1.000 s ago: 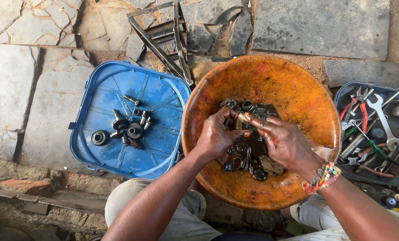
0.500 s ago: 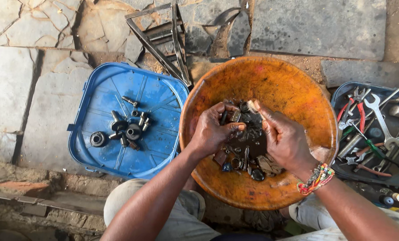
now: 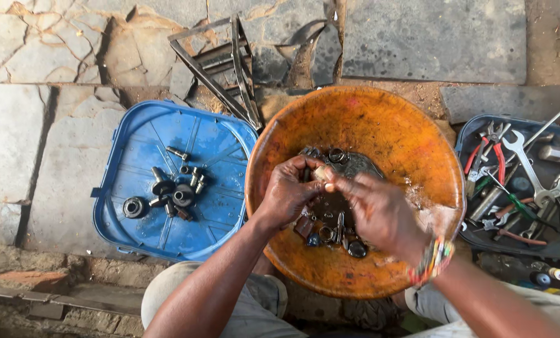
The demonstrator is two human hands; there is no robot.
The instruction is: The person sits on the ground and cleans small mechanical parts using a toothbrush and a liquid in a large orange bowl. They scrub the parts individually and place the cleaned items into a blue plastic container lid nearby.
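The only camera sits on my head and looks almost straight down, close over my forearms. It faces the orange basin [image 3: 380, 131] before my knees, with the blue lid [image 3: 142, 163] left and the tool tray [image 3: 480, 238] right, all on the stone floor [image 3: 36, 138].

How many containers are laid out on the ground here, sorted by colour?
Orange basin: 1
Blue lid-like tray with metal parts: 1
Dark blue tray with hand tools: 1
Total: 3
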